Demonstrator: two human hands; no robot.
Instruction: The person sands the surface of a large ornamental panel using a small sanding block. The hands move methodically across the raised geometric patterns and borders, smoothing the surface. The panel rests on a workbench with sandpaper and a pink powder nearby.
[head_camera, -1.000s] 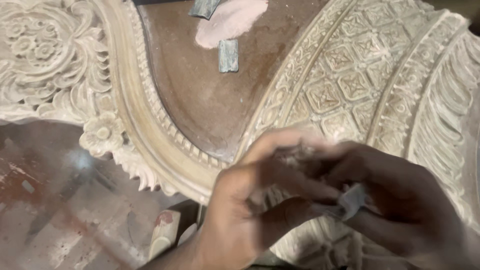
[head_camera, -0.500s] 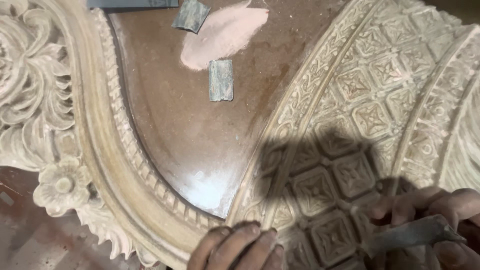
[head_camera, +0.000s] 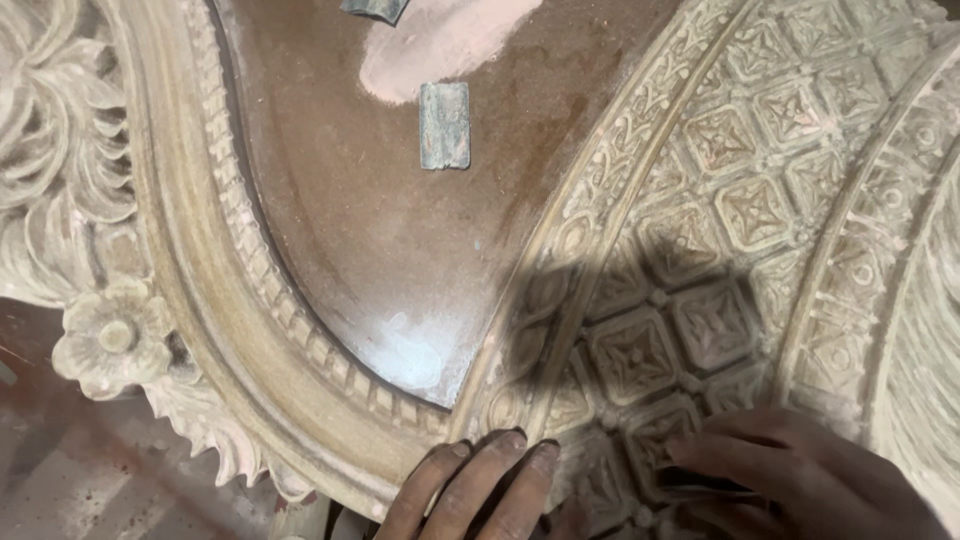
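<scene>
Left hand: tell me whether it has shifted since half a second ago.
Yes. The left hand has slid slightly further up onto the carved wooden frame, fingertips nearer the brown panel.

A large pale carved wooden panel (head_camera: 760, 200) fills most of the view, with a curved beaded border (head_camera: 250, 270), a square-tile relief field on the right and a carved flower (head_camera: 110, 335) at its near left edge. Its middle is a smooth dusty brown recessed surface (head_camera: 380, 230). On that surface, towards the far side, lies a small flat grey-green rectangular scrap (head_camera: 445, 125), just near of a pale pink patch (head_camera: 440, 40). A second grey scrap (head_camera: 372, 8) is cut off by the far edge. Below the panel at near left shows a reddish dusty floor (head_camera: 70, 470).
</scene>
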